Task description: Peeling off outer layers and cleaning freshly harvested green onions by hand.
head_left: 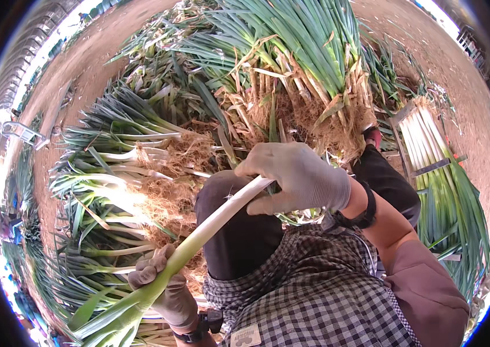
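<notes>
A single leek (213, 225) lies slantwise across my lap, its white end up toward the right and its green leaves down to the left. My gloved left hand (174, 298) is closed round its lower, greener part. At the white end, my gloved right hand (303, 176) has its thumb and fingers bent about the tip, which the hand partly hides. Beside my left arm lies a row of rooted leeks (167, 199), with shaggy brown roots pointing toward me.
A big upright bundle of leeks (314, 52) with dry outer leaves and roots stands ahead. On the right, white-stemmed leeks (436, 144) lie in a crate-like frame (400, 139). Stripped leaves (167, 75) are heaped behind the left row. Bare brown ground (91, 63) runs round the piles.
</notes>
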Action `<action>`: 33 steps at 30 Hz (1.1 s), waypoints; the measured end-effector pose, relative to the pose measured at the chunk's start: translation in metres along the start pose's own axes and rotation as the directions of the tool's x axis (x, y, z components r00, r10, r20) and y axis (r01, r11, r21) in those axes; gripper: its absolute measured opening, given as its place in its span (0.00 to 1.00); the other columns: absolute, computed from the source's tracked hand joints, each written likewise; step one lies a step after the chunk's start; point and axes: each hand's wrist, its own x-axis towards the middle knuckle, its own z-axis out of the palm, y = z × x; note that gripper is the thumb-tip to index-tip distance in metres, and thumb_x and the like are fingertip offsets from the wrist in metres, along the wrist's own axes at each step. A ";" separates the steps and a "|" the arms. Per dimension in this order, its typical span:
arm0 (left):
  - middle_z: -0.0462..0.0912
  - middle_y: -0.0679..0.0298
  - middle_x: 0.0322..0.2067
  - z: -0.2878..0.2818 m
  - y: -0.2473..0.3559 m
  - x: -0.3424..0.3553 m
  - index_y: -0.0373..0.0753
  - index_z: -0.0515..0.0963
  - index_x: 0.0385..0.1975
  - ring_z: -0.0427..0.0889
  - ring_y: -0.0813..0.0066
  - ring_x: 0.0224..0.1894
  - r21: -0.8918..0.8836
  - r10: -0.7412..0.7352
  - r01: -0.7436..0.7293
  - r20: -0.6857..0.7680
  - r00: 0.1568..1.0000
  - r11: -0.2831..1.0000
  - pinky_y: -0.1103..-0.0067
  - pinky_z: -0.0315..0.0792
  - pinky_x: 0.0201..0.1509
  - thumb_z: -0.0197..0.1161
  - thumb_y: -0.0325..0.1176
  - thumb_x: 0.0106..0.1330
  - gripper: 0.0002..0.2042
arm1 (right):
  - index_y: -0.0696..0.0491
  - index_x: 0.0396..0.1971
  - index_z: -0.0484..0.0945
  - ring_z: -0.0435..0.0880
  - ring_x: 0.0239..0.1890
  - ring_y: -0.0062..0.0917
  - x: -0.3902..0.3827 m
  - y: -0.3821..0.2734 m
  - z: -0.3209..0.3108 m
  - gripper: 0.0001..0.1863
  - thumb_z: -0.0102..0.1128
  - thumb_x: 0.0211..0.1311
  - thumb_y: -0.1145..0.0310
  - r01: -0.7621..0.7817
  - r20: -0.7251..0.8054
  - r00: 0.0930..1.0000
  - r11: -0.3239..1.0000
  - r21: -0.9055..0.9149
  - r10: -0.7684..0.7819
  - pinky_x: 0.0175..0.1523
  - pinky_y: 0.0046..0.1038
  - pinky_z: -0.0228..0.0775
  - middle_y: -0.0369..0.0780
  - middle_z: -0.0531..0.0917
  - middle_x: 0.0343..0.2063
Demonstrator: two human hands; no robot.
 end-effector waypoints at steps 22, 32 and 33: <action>0.66 0.73 0.25 -0.049 0.015 0.006 0.47 0.60 0.27 0.72 0.74 0.30 0.220 0.111 -0.173 0.268 0.957 0.960 0.72 0.74 0.47 0.73 0.24 0.52 0.22 | 0.48 0.37 0.76 0.81 0.23 0.37 -0.122 0.188 -0.028 0.07 0.57 0.60 0.66 -0.764 -0.383 0.562 0.283 -0.580 0.733 0.29 0.37 0.72 0.40 0.79 0.21; 0.66 0.72 0.24 -0.053 0.024 0.005 0.46 0.60 0.28 0.77 0.72 0.33 0.209 0.198 -0.301 0.405 0.893 0.930 0.76 0.77 0.44 0.76 0.21 0.46 0.26 | 0.56 0.49 0.73 0.75 0.18 0.22 -0.012 -0.035 0.041 0.22 0.61 0.58 0.58 -0.094 -0.250 0.967 0.833 -0.545 -0.054 0.20 0.27 0.62 0.36 0.75 0.20; 0.66 0.72 0.24 -0.060 0.026 0.006 0.46 0.60 0.28 0.77 0.72 0.33 0.214 0.195 -0.300 0.406 0.893 0.929 0.76 0.77 0.44 0.76 0.21 0.46 0.26 | 0.56 0.47 0.73 0.76 0.19 0.21 -0.003 -0.036 0.049 0.22 0.60 0.58 0.58 -0.084 -0.245 0.968 0.854 -0.514 -0.051 0.21 0.27 0.63 0.36 0.75 0.20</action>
